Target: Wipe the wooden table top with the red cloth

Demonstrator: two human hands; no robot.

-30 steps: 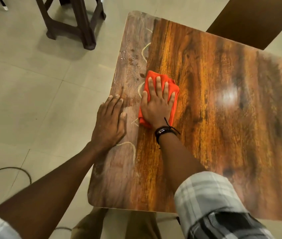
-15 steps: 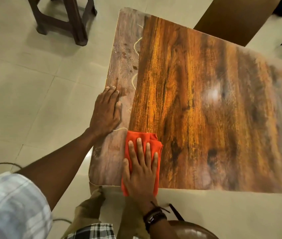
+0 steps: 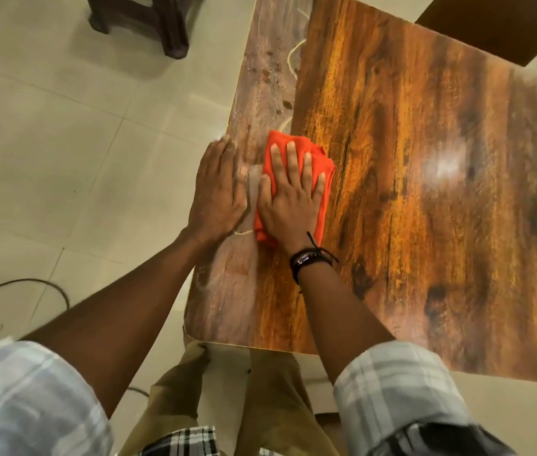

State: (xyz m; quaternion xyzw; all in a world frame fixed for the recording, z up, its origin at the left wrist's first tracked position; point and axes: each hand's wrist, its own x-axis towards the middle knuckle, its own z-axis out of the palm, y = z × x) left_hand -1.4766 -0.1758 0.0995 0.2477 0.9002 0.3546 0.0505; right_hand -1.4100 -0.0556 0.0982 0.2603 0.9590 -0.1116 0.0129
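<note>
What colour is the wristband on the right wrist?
The wristband is black; the head view shows it best.

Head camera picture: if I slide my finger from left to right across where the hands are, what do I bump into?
A black cable → left hand → red cloth → shiny light spot on the table top.

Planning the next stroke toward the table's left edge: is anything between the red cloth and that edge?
Yes. The left hand lies flat on the dull strip of the wooden table top, right beside the red cloth under the right hand. Farther along, that strip shows only specks and smears.
</note>
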